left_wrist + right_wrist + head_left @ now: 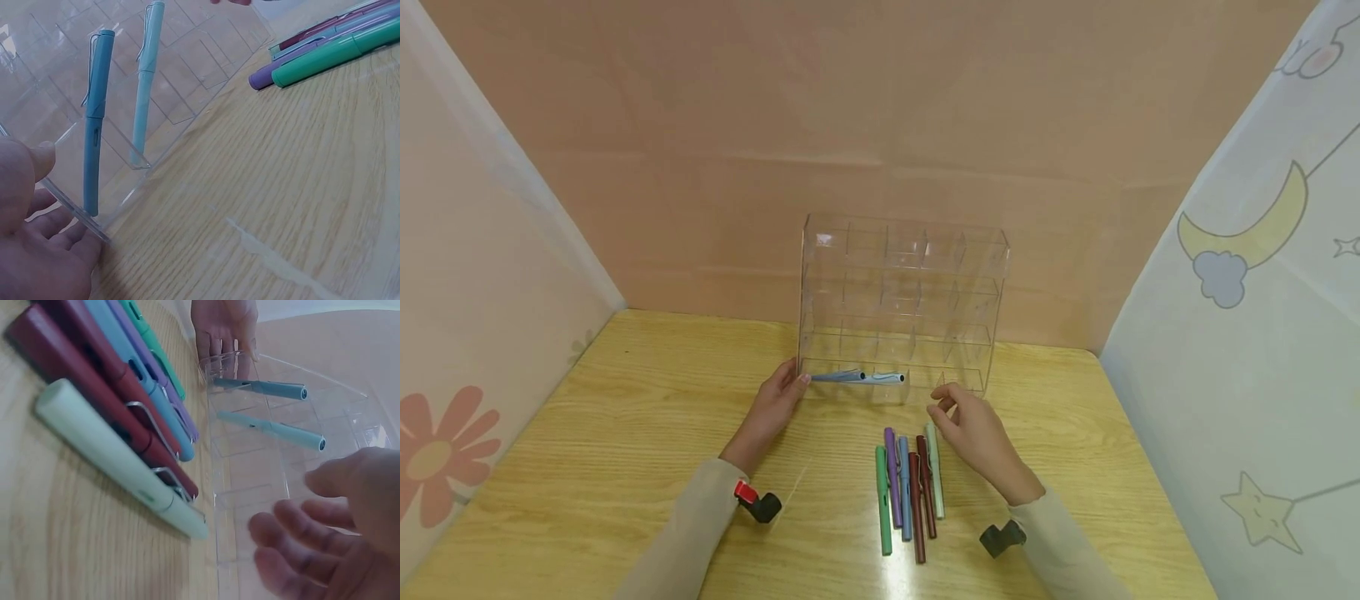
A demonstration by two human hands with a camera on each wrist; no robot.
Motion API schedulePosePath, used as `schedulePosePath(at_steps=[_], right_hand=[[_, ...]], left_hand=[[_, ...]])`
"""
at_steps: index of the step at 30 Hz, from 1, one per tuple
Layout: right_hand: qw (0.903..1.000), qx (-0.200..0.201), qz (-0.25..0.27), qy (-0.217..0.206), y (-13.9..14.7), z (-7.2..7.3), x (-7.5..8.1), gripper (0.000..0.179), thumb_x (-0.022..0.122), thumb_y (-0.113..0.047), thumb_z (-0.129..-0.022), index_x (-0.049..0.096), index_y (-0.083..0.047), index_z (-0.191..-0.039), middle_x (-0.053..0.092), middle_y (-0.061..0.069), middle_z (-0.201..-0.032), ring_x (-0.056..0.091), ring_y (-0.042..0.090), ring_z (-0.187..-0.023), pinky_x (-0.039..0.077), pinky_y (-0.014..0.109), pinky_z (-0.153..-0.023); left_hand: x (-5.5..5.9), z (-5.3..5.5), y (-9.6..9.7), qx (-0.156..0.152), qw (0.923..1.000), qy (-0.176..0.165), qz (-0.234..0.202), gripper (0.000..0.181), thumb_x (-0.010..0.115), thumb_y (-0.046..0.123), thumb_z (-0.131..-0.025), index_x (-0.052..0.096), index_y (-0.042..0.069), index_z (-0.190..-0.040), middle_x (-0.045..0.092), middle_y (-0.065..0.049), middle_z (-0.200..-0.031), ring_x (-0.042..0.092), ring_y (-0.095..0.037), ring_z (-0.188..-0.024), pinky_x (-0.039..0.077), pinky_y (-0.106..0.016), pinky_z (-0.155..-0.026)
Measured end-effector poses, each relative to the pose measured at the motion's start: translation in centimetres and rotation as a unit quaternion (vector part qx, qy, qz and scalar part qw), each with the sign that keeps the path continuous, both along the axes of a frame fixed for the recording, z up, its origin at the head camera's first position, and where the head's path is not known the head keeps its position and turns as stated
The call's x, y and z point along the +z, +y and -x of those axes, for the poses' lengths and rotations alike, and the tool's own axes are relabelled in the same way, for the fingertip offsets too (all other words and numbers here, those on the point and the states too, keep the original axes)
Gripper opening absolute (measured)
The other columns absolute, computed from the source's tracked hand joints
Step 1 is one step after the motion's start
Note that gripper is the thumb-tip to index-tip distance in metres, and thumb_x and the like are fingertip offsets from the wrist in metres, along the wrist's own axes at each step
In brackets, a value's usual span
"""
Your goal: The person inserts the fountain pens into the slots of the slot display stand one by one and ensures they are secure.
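Observation:
A clear plastic rack [898, 304] with several small compartments stands upright on the table. Its lower left side wall is gripped by my left hand [772, 406], thumb in front and fingers round the edge. In the bottom row lie a blue pen [97, 125] and a pale aqua pen [147, 81]. My right hand [976, 429] hovers by the rack's lower right corner, fingers loosely bent and holding nothing. Below it lie a pale mint pen [935, 475], two dark red pens [917, 512], a light blue pen [905, 492], a purple pen [892, 479] and a green pen [883, 500].
The wooden table [647, 417] reaches back to a plain orange-brown backdrop [715, 167]. Printed cloth panels [1262, 350] stand along the left and right sides. A thin pale strip [269, 253] shows on the tabletop near my left wrist.

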State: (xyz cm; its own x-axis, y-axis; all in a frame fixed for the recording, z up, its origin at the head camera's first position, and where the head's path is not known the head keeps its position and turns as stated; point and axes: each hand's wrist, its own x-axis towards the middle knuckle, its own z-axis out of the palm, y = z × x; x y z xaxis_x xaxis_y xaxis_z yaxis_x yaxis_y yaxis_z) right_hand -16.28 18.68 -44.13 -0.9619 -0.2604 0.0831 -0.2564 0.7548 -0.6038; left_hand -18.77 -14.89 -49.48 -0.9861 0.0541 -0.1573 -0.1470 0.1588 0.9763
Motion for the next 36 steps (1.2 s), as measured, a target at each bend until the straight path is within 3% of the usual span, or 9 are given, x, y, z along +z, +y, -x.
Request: schedulePosePath(at_steps=[10, 22, 29, 36], right_hand=[[0.9955, 0.003, -0.049, -0.081, 1.3, -1.0, -1.2, 0.017, 0.068, -0.024, -0.105, 0.069, -0.011, -0.116, 0.074, -0.001, -0.093, 0.055, 0.010, -0.065, 0.046, 0.026, -0.060], [0.9938, -0.004, -0.060, -0.094, 1.0, -1.2, -2.3, 0.026, 0.072, -0.025, -0.102, 0.068, -0.008, -0.121, 0.075, -0.001, -0.088, 0.063, 0.009, -0.071, 0.052, 0.031, -0.064], [0.9934, -0.006, -0.062, -0.097, 0.7, -0.9, -2.9, 0.026, 0.071, -0.023, -0.102, 0.067, -0.008, -0.123, 0.072, -0.004, -0.081, 0.056, 0.010, -0.062, 0.045, 0.028, -0.056], [0.9933, -0.003, -0.067, -0.094, 0.5, -0.7, -3.1, 0.026, 0.070, -0.021, -0.103, 0.066, -0.008, -0.125, 0.069, -0.007, -0.077, 0.053, 0.009, -0.059, 0.040, 0.025, -0.053]], left_hand=[[0.0, 0.0, 0.0, -0.003, 1.0000, -0.005, -0.007, 0.066, 0.045, 0.029, -0.116, 0.018, 0.002, -0.170, 0.023, -0.024, -0.177, 0.022, -0.039, -0.166, 0.024, -0.056, -0.134], [0.1, -0.2, 0.0, -0.005, 0.9999, -0.002, -0.011, 0.067, 0.047, 0.030, -0.116, 0.019, 0.003, -0.170, 0.021, -0.024, -0.177, 0.020, -0.040, -0.166, 0.022, -0.055, -0.135], [0.0, -0.2, -0.1, -0.002, 0.9999, -0.002, -0.012, 0.068, 0.048, 0.034, -0.115, 0.020, 0.004, -0.170, 0.022, -0.022, -0.177, 0.019, -0.039, -0.167, 0.022, -0.055, -0.135], [0.0, -0.1, -0.1, -0.003, 0.9999, 0.002, -0.015, 0.065, 0.048, 0.027, -0.116, 0.020, 0.003, -0.170, 0.022, -0.023, -0.177, 0.019, -0.040, -0.167, 0.022, -0.056, -0.135]])
